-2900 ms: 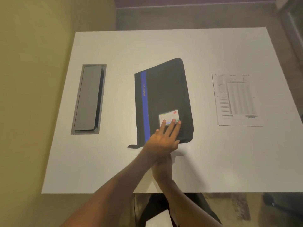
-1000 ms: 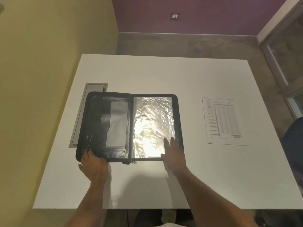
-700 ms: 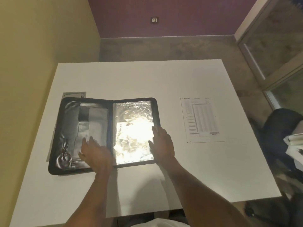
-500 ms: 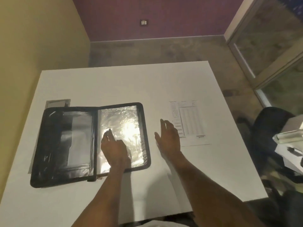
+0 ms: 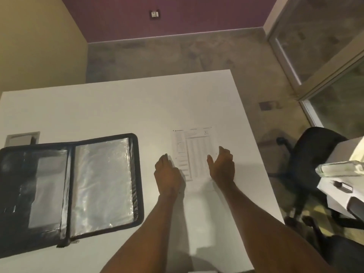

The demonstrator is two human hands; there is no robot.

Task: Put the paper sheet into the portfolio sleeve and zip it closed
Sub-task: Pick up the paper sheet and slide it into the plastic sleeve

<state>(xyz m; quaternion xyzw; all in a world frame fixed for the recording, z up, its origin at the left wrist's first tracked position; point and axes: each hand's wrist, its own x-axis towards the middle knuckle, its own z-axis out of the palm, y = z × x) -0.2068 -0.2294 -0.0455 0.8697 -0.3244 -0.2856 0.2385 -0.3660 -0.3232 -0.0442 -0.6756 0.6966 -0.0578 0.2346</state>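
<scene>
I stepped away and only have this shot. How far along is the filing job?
Done: the portfolio lies unzipped and open flat on the table, its clear sleeve facing up and empty. In hand: the left hand and right hand flank the paper sheet, open, neither gripping it yet. Left: lifting the sheet, sliding it into the sleeve, folding the portfolio shut and zipping it.

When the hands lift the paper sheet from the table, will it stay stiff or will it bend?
The paper sheet lies fully flat on the white table and looks like one thin leaf, so it will probably droop if held by one edge. The left hand and right hand flank it; lifting by both sides should limit sagging.
</scene>
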